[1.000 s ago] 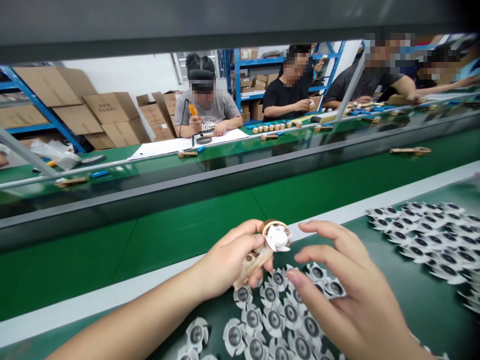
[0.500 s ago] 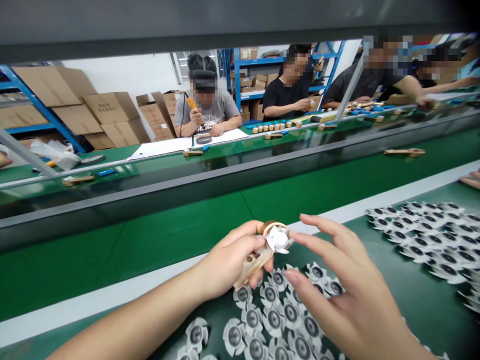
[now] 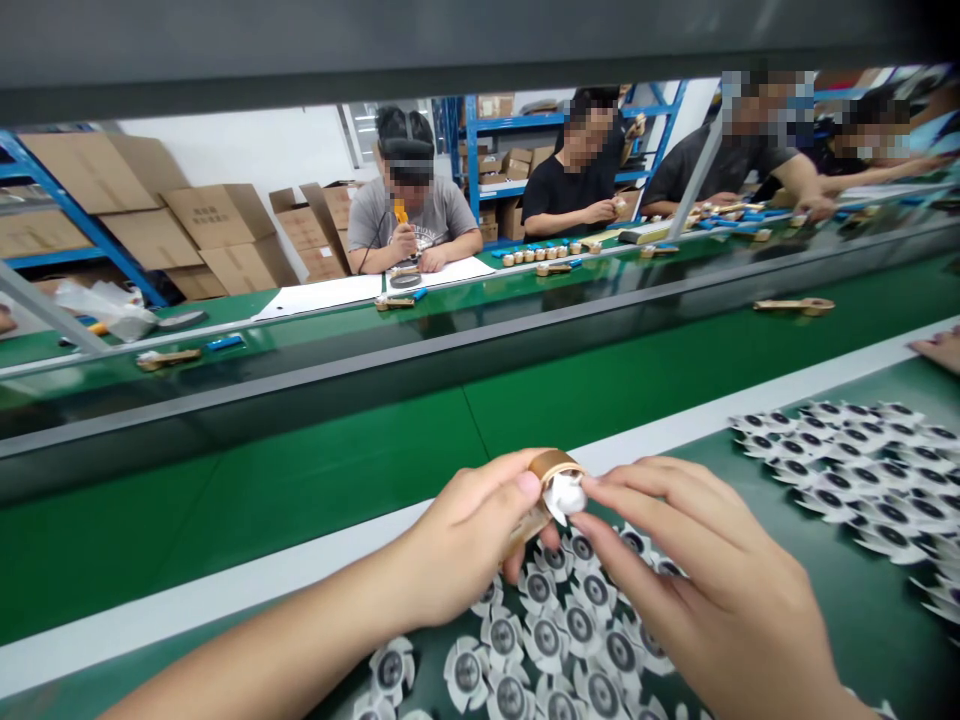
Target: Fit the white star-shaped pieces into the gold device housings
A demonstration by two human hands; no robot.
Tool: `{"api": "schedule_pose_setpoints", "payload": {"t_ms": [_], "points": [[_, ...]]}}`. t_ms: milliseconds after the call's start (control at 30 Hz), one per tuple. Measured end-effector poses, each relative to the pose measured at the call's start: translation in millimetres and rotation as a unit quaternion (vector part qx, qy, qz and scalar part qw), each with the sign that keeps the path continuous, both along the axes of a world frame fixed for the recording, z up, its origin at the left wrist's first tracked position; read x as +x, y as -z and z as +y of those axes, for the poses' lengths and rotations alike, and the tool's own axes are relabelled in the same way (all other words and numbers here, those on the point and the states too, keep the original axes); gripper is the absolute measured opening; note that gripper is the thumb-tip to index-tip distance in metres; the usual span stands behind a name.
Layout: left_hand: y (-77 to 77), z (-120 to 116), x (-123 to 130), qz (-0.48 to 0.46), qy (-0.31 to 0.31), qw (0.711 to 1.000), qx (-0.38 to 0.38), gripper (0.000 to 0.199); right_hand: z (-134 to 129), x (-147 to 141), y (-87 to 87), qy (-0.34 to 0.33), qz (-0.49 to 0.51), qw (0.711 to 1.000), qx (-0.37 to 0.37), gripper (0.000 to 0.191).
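Observation:
My left hand (image 3: 469, 535) grips a small tan hand-fan body (image 3: 546, 472) by its handle, its round head raised above the green mat. A white fan blade (image 3: 564, 493) sits inside that ring. The fingertips of my right hand (image 3: 705, 585) press on the blade. Below both hands lie several loose white fan blades with dark hubs (image 3: 570, 625).
A second spread of white blades (image 3: 862, 465) covers the mat at right. A green conveyor belt (image 3: 337, 470) runs beyond a white edge strip, carrying a tan fan body (image 3: 795, 305). Several people sit across the line; cardboard boxes (image 3: 217, 230) and blue racks stand behind.
My right hand has closed in from apart and now touches the blade in the ring. Both hands have dropped slightly. The fan body on the belt has drifted left.

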State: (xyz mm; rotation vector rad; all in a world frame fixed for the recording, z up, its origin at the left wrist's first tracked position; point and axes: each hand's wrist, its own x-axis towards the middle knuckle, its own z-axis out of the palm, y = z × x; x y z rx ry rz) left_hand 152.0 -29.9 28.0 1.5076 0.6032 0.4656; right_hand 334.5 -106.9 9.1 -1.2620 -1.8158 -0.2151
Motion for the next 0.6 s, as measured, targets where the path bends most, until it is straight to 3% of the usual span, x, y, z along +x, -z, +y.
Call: {"api": "schedule_pose_setpoints", "payload": {"t_ms": [133, 233, 467, 600], "points": [[-0.9, -6.7, -1.8, 0.010, -0.014, 0.994, 0.109, 0.035, -1.3, 0.3, -0.7, 0.009, 0.009, 1.000, -0.007, 0.005], [2.3, -8.3, -2.9, 0.024, -0.023, 0.986, 0.163, 0.031, -1.7, -1.0, 0.6, -0.009, 0.021, 0.999, -0.028, 0.009], [6.6, -2.9, -3.3, 0.033, -0.027, 0.965, 0.258, 0.040, -1.4, 1.6, 5.8, 0.041, -0.006, 0.998, -0.040, 0.008], [10.8, -1.7, -6.4, 0.051, -0.028, 0.951, 0.303, 0.051, -1.3, 1.2, 6.3, 0.026, -0.007, 0.999, -0.040, 0.008]]}}
